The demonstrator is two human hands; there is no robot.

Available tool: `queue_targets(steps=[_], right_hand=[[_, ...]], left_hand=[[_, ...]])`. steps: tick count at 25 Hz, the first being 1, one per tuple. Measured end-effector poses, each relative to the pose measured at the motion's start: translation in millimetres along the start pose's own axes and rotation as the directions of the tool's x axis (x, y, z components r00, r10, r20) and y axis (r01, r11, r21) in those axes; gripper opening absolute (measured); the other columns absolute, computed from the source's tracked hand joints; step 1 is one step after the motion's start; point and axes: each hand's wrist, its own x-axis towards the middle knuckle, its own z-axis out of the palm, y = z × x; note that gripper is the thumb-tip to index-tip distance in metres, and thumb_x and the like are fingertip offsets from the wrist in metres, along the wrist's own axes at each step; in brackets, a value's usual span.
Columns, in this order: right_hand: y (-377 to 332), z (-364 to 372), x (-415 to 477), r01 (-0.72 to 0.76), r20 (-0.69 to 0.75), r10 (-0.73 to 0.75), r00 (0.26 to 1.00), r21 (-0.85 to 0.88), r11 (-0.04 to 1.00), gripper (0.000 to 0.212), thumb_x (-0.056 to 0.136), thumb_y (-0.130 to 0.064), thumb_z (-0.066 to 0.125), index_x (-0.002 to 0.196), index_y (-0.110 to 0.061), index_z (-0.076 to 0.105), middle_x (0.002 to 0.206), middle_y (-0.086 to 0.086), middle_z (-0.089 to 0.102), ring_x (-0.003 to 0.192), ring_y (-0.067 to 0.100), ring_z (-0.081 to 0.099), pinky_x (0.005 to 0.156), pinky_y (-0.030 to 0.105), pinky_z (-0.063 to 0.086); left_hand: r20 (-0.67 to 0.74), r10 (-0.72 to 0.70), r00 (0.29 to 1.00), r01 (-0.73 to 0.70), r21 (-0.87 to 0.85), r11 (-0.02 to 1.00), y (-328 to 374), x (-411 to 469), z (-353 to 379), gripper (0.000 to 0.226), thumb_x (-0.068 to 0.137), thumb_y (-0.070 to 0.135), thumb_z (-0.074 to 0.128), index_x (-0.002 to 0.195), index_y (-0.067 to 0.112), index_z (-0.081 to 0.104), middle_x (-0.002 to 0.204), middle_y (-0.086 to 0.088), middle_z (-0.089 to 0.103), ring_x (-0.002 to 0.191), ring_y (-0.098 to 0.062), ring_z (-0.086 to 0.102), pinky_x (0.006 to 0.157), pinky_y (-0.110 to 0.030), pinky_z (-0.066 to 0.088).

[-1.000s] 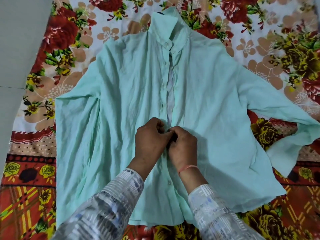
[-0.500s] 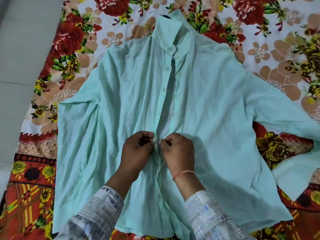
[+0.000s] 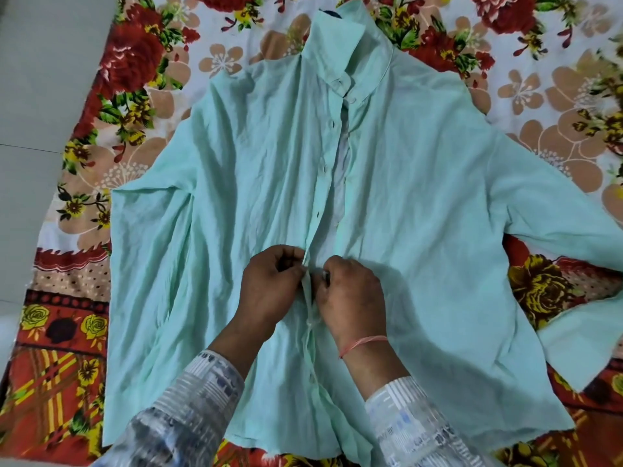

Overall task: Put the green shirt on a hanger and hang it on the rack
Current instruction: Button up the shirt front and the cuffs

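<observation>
One green shirt [image 3: 236, 197], one sheet [image 3: 135, 62]; left hand [image 3: 269, 284], right hand [image 3: 354, 298] on placket [image 3: 319, 203].

Shirt [image 3: 421, 214] on bedsheet [image 3: 135, 96], hands [image 3: 312, 291] atop.

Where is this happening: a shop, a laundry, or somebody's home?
Probably a home, though little shows: a pale green buttoned shirt lies flat on a red floral printed bedsheet, next to what look like plain grey floor tiles.

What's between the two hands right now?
Head view: only the front edges of the green shirt, pinched by the left hand and the right hand.
</observation>
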Motion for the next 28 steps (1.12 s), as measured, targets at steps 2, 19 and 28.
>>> queue_targets(steps=[2,19,28], right_hand=[[-1.5,-1.4,2.5,-0.086,0.000,0.086,0.996,0.031,0.996,0.023,0.087,-0.026,0.067,0.071,-0.011,0.063,0.068,0.010,0.067,0.067,0.036,0.066,0.061,0.040,0.054],[-1.8,-12.5,0.1,-0.370,0.144,0.360,0.922,0.608,0.702,0.010,0.086,-0.018,0.077,0.093,-0.022,0.084,0.085,-0.012,0.081,0.083,0.000,0.076,0.086,0.037,0.064],[2.5,-9.5,1.6,-0.392,0.216,0.331,0.918,0.614,0.685,0.023,0.079,-0.026,0.063,0.090,-0.023,0.083,0.077,-0.006,0.080,0.075,0.015,0.078,0.080,0.047,0.064]], left_hand=[[0.055,0.006,0.998,-0.005,-0.027,1.000,-2.1,1.6,-3.4,0.025,0.093,-0.002,0.067,0.099,0.020,0.078,0.094,-0.007,0.081,0.094,-0.031,0.079,0.092,-0.052,0.064],[0.135,0.129,0.982,-0.124,-0.044,0.991,-1.2,-4.0,-6.3,0.027,0.094,-0.001,0.072,0.100,0.023,0.083,0.094,0.005,0.084,0.092,-0.013,0.081,0.094,-0.038,0.063],[0.120,-0.011,0.993,0.034,-0.187,0.982,-0.4,7.0,-2.9,0.020,0.078,-0.003,0.088,0.093,0.008,0.080,0.081,-0.010,0.081,0.079,-0.020,0.079,0.086,-0.041,0.066]])
